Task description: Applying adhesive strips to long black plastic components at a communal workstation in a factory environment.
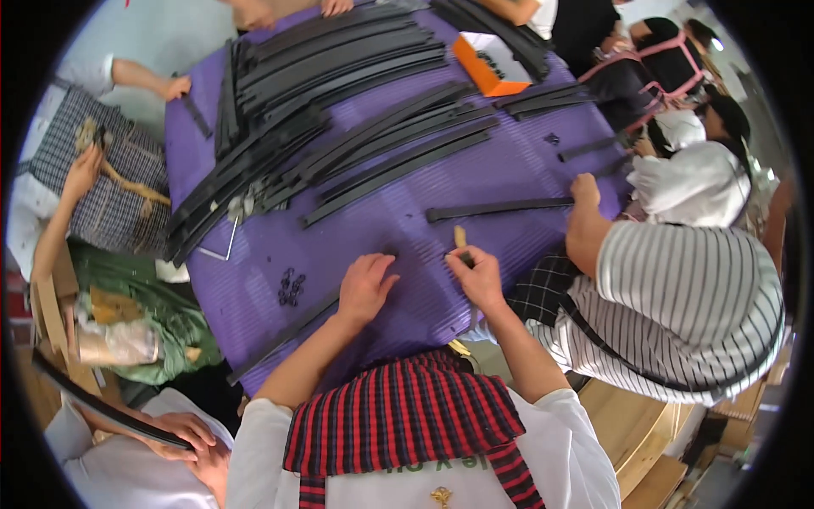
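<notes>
My left hand (365, 284) rests palm down on the purple table cover (500, 182), fingers spread, its tips near a small dark piece at the table's near edge. A long black strip (280, 339) runs along the table edge just left of that wrist. My right hand (476, 273) is closed around a small tool with a pale wooden handle (459, 236) that sticks up above the fingers. A cluster of small black parts (291, 287) lies left of my left hand.
Several long black strips (339, 110) are piled across the far table. An orange and white box (492, 64) stands at the back. A person in a striped shirt (687, 297) holds a black strip (500, 208) at right. Other people sit around; one at lower left grips a strip (102, 405).
</notes>
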A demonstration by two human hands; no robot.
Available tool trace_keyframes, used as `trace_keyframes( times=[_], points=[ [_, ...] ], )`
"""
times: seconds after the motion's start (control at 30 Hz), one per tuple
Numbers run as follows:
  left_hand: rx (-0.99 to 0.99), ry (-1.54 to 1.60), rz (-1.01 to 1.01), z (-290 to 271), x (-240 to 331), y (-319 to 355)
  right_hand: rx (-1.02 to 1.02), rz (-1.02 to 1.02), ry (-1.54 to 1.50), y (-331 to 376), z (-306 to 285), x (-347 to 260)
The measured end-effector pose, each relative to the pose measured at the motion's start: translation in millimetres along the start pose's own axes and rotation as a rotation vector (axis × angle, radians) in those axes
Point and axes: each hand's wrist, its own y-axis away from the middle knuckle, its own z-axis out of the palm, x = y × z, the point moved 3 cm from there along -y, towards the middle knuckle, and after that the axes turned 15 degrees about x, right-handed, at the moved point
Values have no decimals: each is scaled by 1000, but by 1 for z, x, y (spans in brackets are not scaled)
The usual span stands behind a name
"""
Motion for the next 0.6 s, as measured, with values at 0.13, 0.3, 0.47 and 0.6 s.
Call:
trace_keyframes(
  times=[0.13,0.3,0.47,0.6],
  points=[
    [35,-222,12,9,-17,-1,-2,-314,180,-7,19,-12],
    [-8,-268,-60,12,-26,1,-123,-781,487,-5,46,-10],
    [15,-182,-95,12,-33,5,-228,-668,392,-11,49,5],
    [34,-150,-103,11,-34,3,-200,-407,253,-19,41,11]
  ],
)
